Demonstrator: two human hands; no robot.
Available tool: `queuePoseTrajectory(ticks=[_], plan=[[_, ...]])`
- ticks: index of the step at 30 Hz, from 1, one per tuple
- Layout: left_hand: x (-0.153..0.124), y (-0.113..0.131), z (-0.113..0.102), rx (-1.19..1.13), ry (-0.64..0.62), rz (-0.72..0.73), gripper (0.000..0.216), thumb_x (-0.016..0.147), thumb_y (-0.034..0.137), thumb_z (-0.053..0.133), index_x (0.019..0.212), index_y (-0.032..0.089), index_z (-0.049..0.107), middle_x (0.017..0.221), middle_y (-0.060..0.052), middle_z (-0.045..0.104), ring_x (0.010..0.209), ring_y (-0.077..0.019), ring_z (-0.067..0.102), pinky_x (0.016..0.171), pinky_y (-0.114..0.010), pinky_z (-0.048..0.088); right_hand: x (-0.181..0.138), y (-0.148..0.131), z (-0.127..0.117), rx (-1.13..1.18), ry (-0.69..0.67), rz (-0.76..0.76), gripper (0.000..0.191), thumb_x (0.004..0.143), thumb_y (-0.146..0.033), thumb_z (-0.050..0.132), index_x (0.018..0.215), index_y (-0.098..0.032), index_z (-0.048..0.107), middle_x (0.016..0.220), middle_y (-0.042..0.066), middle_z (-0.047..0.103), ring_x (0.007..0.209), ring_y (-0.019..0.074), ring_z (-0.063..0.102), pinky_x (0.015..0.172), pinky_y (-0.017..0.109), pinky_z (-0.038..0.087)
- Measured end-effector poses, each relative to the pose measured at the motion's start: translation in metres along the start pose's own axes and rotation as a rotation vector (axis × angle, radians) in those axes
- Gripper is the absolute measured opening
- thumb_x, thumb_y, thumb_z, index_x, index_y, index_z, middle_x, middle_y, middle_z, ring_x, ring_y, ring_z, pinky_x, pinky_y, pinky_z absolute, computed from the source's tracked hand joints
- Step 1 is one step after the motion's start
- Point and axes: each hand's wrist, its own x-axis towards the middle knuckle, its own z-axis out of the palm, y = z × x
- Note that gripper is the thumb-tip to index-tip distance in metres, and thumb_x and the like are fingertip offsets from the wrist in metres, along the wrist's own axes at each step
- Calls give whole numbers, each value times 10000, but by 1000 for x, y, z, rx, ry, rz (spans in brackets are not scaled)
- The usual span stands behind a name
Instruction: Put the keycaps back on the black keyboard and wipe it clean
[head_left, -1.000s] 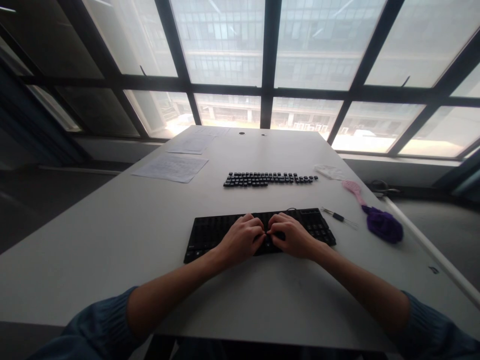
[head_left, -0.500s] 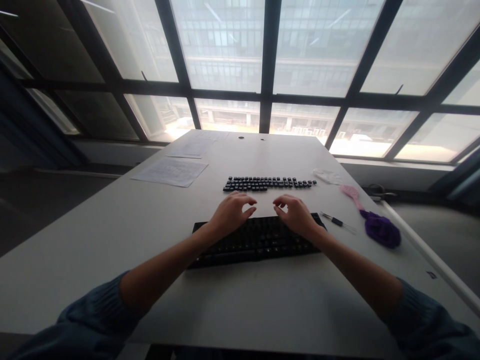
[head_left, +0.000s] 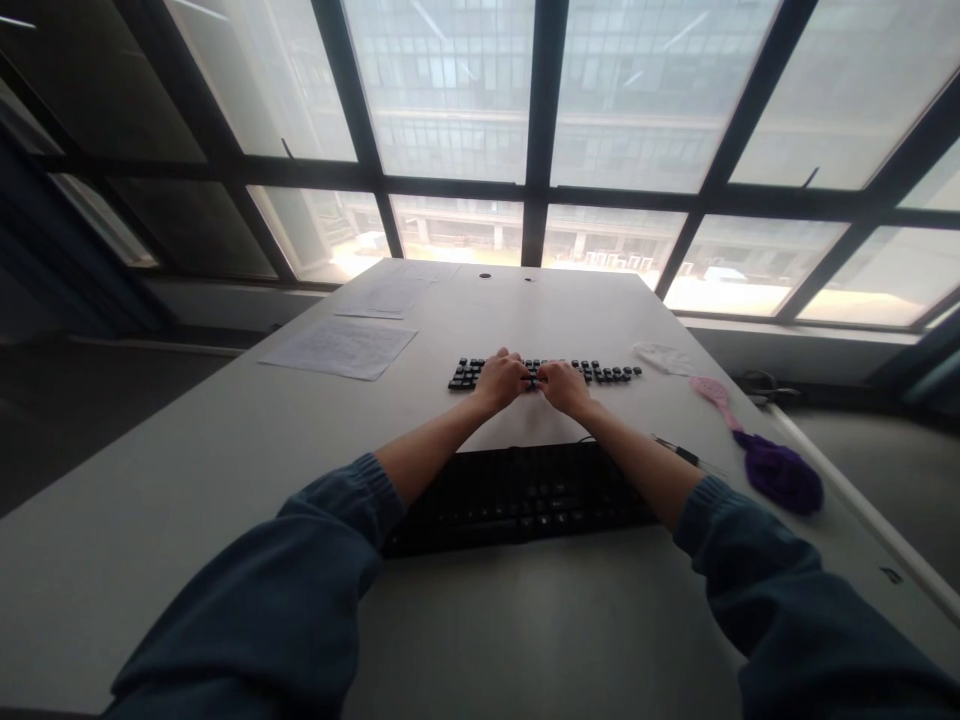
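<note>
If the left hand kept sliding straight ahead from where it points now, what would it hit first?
The left hand already rests on the rows of loose keycaps, so those come first. Past them the table looks bare up to the small round hole near the far edge, though depth is hard to judge.

Both arms stretched forward, converging toward centre. Left hand (head_left: 501, 381) and right hand (head_left: 564, 385) sit side by side, nearly touching, palms down, knuckles up. Fingers curled downward, tips hidden from this angle, so can't tell if either is pinching anything. Wrists roughly straight, in line with forearms. Forearms bare from wrist to mid-arm; dark blue sleeves pushed up, bunched below the elbows.
</note>
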Motion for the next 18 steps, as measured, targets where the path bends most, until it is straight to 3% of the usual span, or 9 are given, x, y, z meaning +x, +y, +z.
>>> queuePoseTrajectory(ticks=[5, 10, 15, 18], plan=[[4, 1, 11, 17, -22, 33, 146, 877, 230, 663, 862, 196, 804, 993, -115, 706, 1053, -280, 542, 912, -378, 481, 4, 0, 5, 5, -25, -40, 162, 940, -234, 605, 987, -208, 757, 1115, 112, 730, 1098, 252, 642, 888, 301, 461], [2, 6, 14, -7, -22, 59, 212, 855, 115, 604, 861, 196, 801, 917, -98, 729, 993, -259, 562, 897, -367, 478, 5, 1, 9, 24, -14, -44, 187, 944, -212, 571, 927, -185, 756, 1058, 125, 739, 1013, 243, 668, 839, 294, 462], [-1, 13, 7, -58, 4, 35, 191, 838, 127, 626, 782, 184, 799, 834, -95, 749, 926, -257, 588, 867, -366, 493, -4, 2, 5, 69, 20, -40, 161, 907, -169, 602, 877, -192, 759, 1002, 106, 745, 966, 232, 676, 818, 288, 461], [-8, 13, -6, -100, 41, -13, 127, 824, 186, 688, 829, 200, 814, 823, -79, 762, 934, -260, 603, 861, -356, 505, -14, 2, -4, 115, 60, -46, 116, 880, -167, 641, 879, -187, 755, 975, 96, 742, 922, 224, 676, 800, 288, 465]])
